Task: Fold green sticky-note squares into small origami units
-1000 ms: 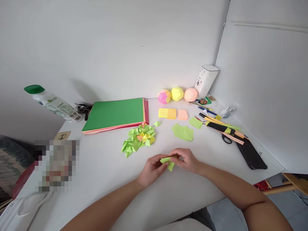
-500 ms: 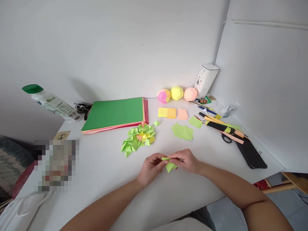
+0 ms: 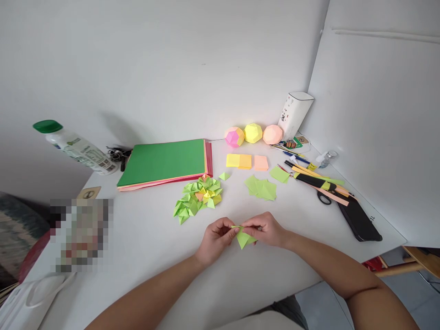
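Note:
Both my hands pinch one small folded green paper piece [image 3: 244,237] just above the white table [image 3: 144,238]. My left hand [image 3: 216,239] grips its left end with thumb and fingers closed. My right hand [image 3: 266,229] grips its right end, fingers curled over it. Behind them lies a heap of folded green and yellow paper units [image 3: 197,198]. To the right of that heap sit loose green paper squares [image 3: 261,188].
A stack of coloured sheets, green on top [image 3: 165,161], lies at the back. Yellow and orange note pads [image 3: 245,162], three paper balls [image 3: 253,134], a white box [image 3: 295,114], pens and scissors [image 3: 318,183], a black case [image 3: 357,220] and a tilted bottle [image 3: 77,147] ring the table.
The green piece has turned in my fingers; its pointed flap now hangs lower and to the right. Both hands stay in nearly the same spot.

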`<move>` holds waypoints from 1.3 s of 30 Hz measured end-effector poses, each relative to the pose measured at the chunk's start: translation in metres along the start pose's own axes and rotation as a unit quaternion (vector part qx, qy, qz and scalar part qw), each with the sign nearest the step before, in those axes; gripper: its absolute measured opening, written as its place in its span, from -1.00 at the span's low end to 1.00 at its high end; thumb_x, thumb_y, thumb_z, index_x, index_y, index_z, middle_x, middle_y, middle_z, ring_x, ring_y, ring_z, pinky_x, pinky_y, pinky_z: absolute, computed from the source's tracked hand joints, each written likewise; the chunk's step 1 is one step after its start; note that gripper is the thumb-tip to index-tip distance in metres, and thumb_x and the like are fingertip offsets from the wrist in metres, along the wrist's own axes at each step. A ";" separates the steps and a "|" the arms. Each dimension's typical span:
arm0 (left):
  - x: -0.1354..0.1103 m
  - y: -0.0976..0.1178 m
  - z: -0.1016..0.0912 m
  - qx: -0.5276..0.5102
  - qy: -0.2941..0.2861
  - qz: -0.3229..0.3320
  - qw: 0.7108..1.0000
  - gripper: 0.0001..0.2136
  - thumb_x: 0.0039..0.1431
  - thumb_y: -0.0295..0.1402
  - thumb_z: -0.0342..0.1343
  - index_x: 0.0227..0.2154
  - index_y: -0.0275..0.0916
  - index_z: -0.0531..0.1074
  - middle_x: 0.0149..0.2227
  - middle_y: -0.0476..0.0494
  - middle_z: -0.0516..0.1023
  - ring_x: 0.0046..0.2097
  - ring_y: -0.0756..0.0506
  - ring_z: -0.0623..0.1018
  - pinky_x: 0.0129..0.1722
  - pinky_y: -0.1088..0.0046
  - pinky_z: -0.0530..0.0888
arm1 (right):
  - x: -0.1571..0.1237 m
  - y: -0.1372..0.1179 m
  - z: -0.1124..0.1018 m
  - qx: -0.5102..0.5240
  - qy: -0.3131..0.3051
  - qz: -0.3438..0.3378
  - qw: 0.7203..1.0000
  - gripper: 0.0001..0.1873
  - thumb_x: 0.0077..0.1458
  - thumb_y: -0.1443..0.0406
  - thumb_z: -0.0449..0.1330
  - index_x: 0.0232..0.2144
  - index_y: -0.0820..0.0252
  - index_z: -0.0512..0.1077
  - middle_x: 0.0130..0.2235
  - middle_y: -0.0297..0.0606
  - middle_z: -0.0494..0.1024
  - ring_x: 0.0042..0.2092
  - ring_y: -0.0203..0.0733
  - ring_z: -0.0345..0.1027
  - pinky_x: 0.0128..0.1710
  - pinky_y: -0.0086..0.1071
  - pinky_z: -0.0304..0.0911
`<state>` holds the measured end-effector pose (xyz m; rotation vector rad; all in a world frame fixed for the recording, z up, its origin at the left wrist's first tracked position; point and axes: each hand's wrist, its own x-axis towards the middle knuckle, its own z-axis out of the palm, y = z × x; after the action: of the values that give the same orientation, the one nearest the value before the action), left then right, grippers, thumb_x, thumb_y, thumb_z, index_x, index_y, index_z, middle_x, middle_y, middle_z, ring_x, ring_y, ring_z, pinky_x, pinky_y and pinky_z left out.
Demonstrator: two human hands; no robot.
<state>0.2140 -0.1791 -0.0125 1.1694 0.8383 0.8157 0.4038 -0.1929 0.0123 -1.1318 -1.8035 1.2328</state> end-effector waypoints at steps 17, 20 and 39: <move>0.001 0.000 -0.001 -0.016 -0.013 0.007 1.000 -0.79 0.02 -0.26 0.18 -0.51 -0.28 0.32 -0.58 0.08 0.29 -0.59 0.12 0.24 -0.61 0.58 0.20 | 0.000 0.002 -0.003 0.104 -0.049 0.068 0.991 -0.76 0.06 0.22 0.15 -0.38 0.31 0.51 -0.53 -0.35 0.44 -0.58 -0.38 0.32 -0.63 -0.51 0.37; 0.001 0.002 -0.001 -0.026 -0.011 0.005 1.000 -0.79 0.01 -0.26 0.19 -0.53 -0.28 0.32 -0.58 0.08 0.30 -0.59 0.12 0.24 -0.60 0.58 0.20 | 0.000 0.002 -0.003 0.107 -0.049 0.073 0.990 -0.76 0.06 0.22 0.16 -0.39 0.30 0.52 -0.54 -0.36 0.43 -0.58 -0.39 0.31 -0.63 -0.51 0.37; 0.002 0.007 -0.005 -0.097 0.016 -0.003 0.995 -0.78 0.12 -0.19 0.06 -0.49 -0.24 0.27 -0.48 0.05 0.35 -0.57 0.10 0.30 -0.53 0.54 0.25 | 0.003 0.003 -0.007 0.187 -0.050 0.147 0.970 -0.70 0.01 0.15 0.20 -0.36 0.32 0.51 -0.50 -0.30 0.48 -0.54 -0.34 0.35 -0.65 -0.47 0.37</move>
<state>0.2101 -0.1735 -0.0071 0.9847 0.7710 0.8921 0.4096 -0.1871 0.0117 -1.1575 -1.4192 1.7455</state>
